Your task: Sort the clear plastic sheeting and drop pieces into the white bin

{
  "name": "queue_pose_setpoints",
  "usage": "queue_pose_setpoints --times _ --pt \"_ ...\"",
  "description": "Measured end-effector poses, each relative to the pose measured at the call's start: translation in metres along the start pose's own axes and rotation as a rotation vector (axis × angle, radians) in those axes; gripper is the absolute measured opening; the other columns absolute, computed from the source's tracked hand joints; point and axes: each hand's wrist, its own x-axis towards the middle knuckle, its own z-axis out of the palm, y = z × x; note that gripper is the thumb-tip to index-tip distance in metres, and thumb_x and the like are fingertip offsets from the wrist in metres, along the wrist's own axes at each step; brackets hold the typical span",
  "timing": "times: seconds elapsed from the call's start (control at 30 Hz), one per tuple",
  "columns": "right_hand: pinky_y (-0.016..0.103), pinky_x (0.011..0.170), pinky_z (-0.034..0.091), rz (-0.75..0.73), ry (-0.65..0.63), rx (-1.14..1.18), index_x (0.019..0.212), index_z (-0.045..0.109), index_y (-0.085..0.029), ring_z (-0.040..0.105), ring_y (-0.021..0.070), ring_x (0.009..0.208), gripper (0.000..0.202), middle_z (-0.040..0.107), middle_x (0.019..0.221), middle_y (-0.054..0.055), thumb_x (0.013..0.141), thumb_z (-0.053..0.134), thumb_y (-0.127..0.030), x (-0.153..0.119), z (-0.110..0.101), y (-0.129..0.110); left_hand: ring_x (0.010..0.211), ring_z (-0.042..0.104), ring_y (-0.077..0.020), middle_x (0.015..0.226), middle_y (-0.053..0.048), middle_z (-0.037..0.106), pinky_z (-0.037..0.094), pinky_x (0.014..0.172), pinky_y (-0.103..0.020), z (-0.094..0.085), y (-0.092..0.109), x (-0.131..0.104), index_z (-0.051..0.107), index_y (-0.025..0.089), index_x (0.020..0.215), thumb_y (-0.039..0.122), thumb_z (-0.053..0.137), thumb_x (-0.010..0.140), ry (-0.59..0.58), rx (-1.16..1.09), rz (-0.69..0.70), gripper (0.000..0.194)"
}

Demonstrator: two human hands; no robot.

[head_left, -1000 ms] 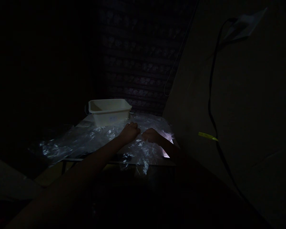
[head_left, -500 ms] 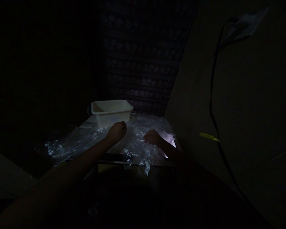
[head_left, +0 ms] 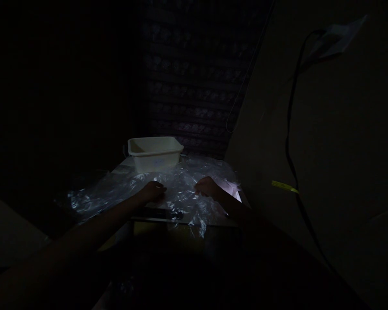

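Observation:
Clear crinkled plastic film (head_left: 181,193) spreads over a low table (head_left: 119,168), and part of it hangs over the front edge. My left hand (head_left: 153,191) is low over the film, left of centre, its fingers slightly apart with nothing visible between them. To the right, my right hand (head_left: 207,187) has its fingers pinched on the film. A pale plastic tub (head_left: 155,161) stands at the table's back left, beyond my left hand. The scene is very dark, so fine detail of the fingers is hard to make out.
A bright, pinkish glowing patch (head_left: 233,191) shows beside my right wrist. On the right wall (head_left: 336,129) hangs a dark cable (head_left: 288,146) with a yellow tag (head_left: 283,186). A patterned curtain (head_left: 194,103) hangs behind the table.
My left hand has moved down and slightly left, from near the tub to the film, and its fingers have loosened. My right hand stays nearly in place.

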Motion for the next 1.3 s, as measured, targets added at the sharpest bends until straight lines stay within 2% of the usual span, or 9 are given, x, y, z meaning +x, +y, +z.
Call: queue_pose_setpoints --times 0.2,0.3,0.37,0.43,0.53,0.63,0.87,1.07,1.3 --pt "0.015 0.024 0.019 -0.011 0.017 -0.014 0.036 0.045 -0.013 0.028 0.0031 0.020 0.017 0.035 0.021 -0.006 0.053 0.044 -0.010 0.008 0.001 0.009 0.045 0.053 -0.0105 0.046 0.005 0.051 0.044 0.049 -0.026 -0.005 0.000 -0.003 0.038 0.014 0.078 0.007 0.049 0.058 0.039 -0.455 -0.099 0.024" --pt "0.015 0.024 0.018 -0.017 0.019 0.058 0.037 0.044 -0.012 0.028 0.0026 0.020 0.016 0.037 0.023 -0.006 0.054 0.044 -0.010 0.006 0.002 0.009 0.047 0.053 -0.0114 0.049 0.006 0.048 0.043 0.052 -0.030 -0.007 -0.003 -0.005 0.036 0.016 0.076 0.008 0.048 0.056 0.041 -0.614 -0.053 0.025" --pt "0.015 0.025 0.019 -0.017 0.036 0.119 0.043 0.044 -0.012 0.029 0.0024 0.021 0.012 0.040 0.027 -0.006 0.054 0.044 -0.010 0.004 0.002 0.008 0.052 0.053 -0.0125 0.057 0.003 0.049 0.043 0.054 -0.030 -0.009 -0.007 -0.008 0.037 0.016 0.078 0.011 0.046 0.056 0.066 -0.447 0.078 0.024" --pt "0.014 0.025 0.020 -0.003 0.062 0.162 0.056 0.047 -0.012 0.030 0.0028 0.022 0.004 0.042 0.029 -0.007 0.055 0.044 -0.009 0.001 0.003 0.007 0.060 0.052 -0.0133 0.070 -0.001 0.050 0.042 0.058 -0.030 -0.010 -0.011 -0.014 0.041 0.016 0.081 0.012 0.044 0.057 0.100 -0.131 0.256 0.025" --pt "0.014 0.025 0.022 -0.008 0.063 0.188 0.079 0.043 -0.014 0.031 0.0037 0.022 0.024 0.043 0.033 -0.010 0.056 0.043 -0.008 -0.002 0.002 0.005 0.077 0.048 -0.0151 0.088 -0.006 0.047 0.038 0.067 -0.028 -0.010 -0.014 -0.024 0.044 0.016 0.087 0.011 0.041 0.059 0.073 0.299 0.549 0.029" --pt "0.015 0.026 0.023 -0.095 -0.028 0.172 0.083 0.041 -0.016 0.032 0.0035 0.022 0.030 0.047 0.038 -0.010 0.055 0.039 -0.004 -0.003 -0.001 0.005 0.082 0.045 -0.0157 0.091 -0.007 0.046 0.036 0.069 -0.027 -0.009 -0.015 -0.032 0.045 0.016 0.091 0.010 0.037 0.063 0.034 0.580 0.704 0.030" --pt "0.015 0.027 0.026 -0.267 -0.214 0.142 0.068 0.049 -0.012 0.034 0.0010 0.028 0.017 0.051 0.052 -0.004 0.055 0.040 -0.007 0.000 -0.003 0.013 0.078 0.045 -0.0174 0.088 -0.008 0.047 0.035 0.067 -0.029 -0.006 -0.010 -0.029 0.046 0.016 0.090 0.013 0.039 0.067 0.142 0.886 0.759 0.025" --pt "0.014 0.029 0.029 -0.340 -0.174 0.132 0.077 0.053 -0.012 0.037 0.0014 0.034 0.023 0.051 0.060 -0.002 0.055 0.047 -0.015 0.001 0.000 0.018 0.079 0.046 -0.0179 0.094 -0.009 0.046 0.036 0.064 -0.029 -0.005 -0.011 -0.024 0.043 0.016 0.094 0.011 0.038 0.066 0.209 0.906 0.683 0.029" --pt "0.015 0.031 0.029 -0.325 -0.129 0.138 0.064 0.056 -0.012 0.036 0.0017 0.033 0.013 0.051 0.052 -0.002 0.056 0.048 -0.019 0.000 0.003 0.015 0.072 0.050 -0.0139 0.099 -0.006 0.044 0.038 0.060 -0.025 -0.004 -0.014 -0.024 0.043 0.019 0.095 0.014 0.033 0.070 0.212 0.731 0.600 0.028"
